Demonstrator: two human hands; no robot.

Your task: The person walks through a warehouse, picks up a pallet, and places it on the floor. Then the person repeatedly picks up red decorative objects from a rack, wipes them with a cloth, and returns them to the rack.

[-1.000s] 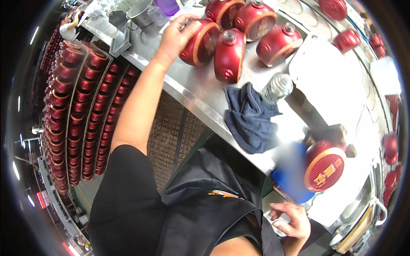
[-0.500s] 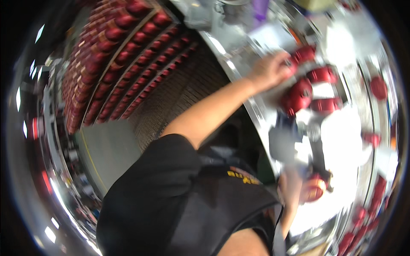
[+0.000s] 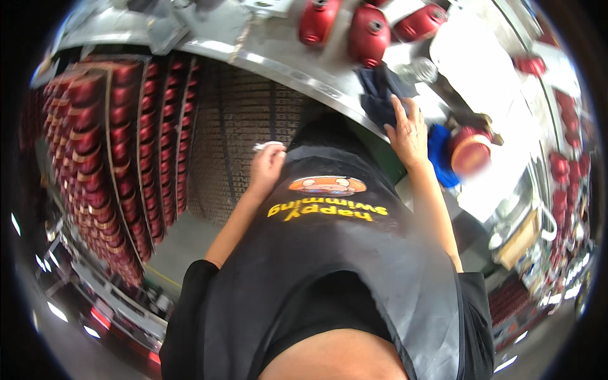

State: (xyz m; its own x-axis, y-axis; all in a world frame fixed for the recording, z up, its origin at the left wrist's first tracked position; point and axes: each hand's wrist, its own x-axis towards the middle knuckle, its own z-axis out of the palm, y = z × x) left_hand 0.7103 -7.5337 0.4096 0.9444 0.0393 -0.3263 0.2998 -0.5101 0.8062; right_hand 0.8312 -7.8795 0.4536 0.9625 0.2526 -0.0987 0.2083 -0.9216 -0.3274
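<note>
My left hand (image 3: pixel 266 170) is drawn back against the front of my black apron (image 3: pixel 329 253), its fingers closed on a small white piece (image 3: pixel 268 146). My right hand (image 3: pixel 408 130) lies flat, fingers spread, on a dark blue cloth (image 3: pixel 375 95) at the edge of the metal table (image 3: pixel 272 54). Three round red jars (image 3: pixel 370 31) lie on the table beyond the cloth. Just right of my right hand, a red jar with a gold face (image 3: pixel 470 151) stands beside a blue object (image 3: pixel 437 155).
Racks packed with several rows of red jars (image 3: pixel 95 158) fill the left side below the table. A clear glass item (image 3: pixel 415 69) lies by the cloth. More red jars (image 3: pixel 560 168) line the far right. A wooden box (image 3: pixel 519 237) sits at the right.
My left hand left the red jars on the table and came back to my apron holding a white piece. My right hand rose onto the blue cloth. The view swung.
</note>
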